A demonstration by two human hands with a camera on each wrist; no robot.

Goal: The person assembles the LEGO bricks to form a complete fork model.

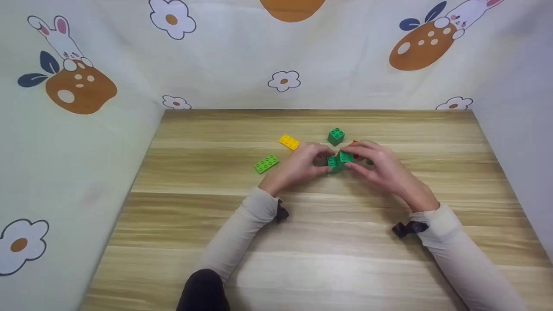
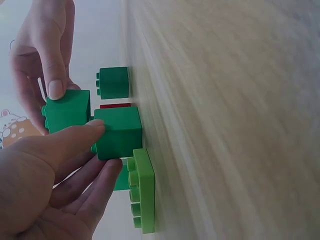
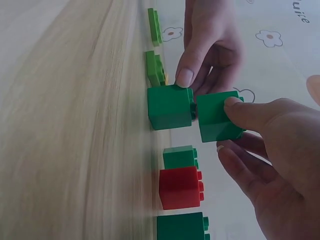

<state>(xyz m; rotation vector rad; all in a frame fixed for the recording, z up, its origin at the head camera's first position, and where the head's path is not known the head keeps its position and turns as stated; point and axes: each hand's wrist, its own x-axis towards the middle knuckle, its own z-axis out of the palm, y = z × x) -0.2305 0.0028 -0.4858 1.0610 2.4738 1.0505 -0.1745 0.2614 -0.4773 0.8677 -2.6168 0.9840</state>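
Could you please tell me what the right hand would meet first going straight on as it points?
Probably the green block held by the left hand; whether the raised block in the right hand touches it is unclear.

Left grip (image 2: 37,175) holds lower green block (image 2: 122,134), right grip (image 2: 46,42) upper block (image 2: 71,110)

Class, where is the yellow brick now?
In the head view, the yellow brick lies just beyond the left hand, behind and right of the lime brick.

left hand (image 1: 304,162): pinching | right hand (image 1: 380,167): pinching | forearms (image 1: 238,233): angled inward
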